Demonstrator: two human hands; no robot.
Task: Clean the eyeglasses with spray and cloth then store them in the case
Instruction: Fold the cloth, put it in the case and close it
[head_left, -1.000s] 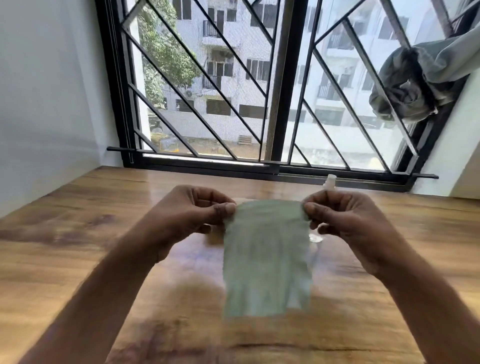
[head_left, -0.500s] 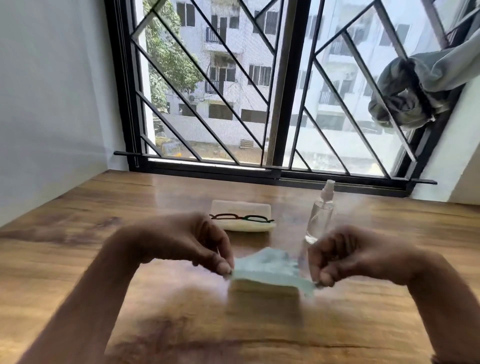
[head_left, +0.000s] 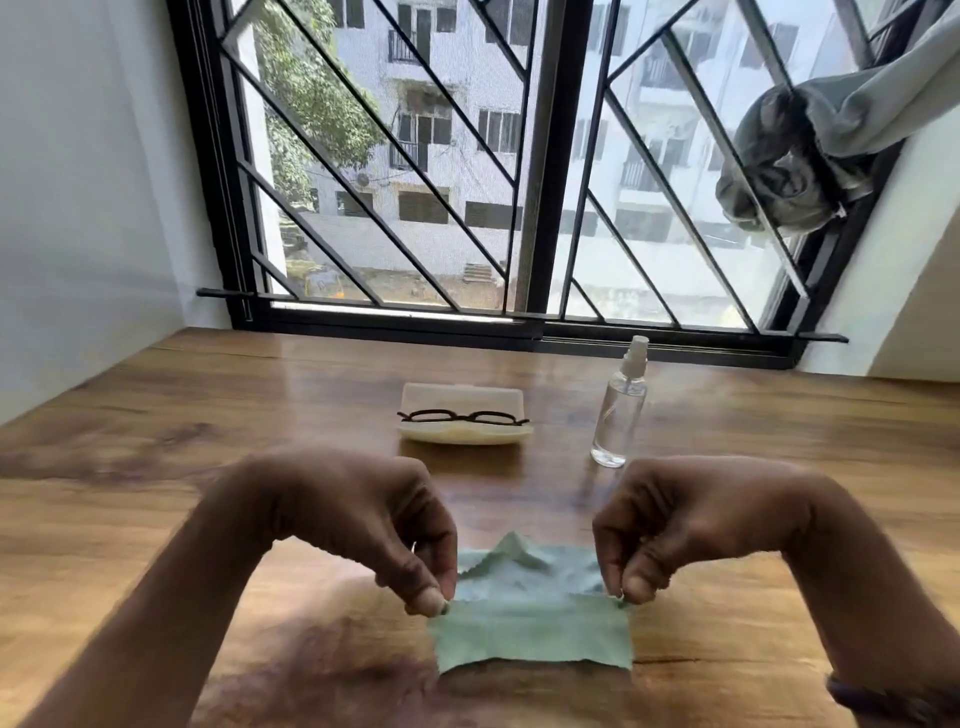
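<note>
Both hands pinch the cloth (head_left: 530, 623), left hand (head_left: 363, 519) and right hand (head_left: 685, 525) a corner each, low on the counter (head_left: 156, 467). Beyond them the eyeglasses (head_left: 462, 415) rest on the case (head_left: 462, 436); spray bottle (head_left: 621, 410) stands ahead of right hand. My read: cleaning not started; spray, wipe, store all left.

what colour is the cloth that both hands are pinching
Pale mint green cloth, plain with no pattern; the head view shows it best, near the table's front edge.
</note>
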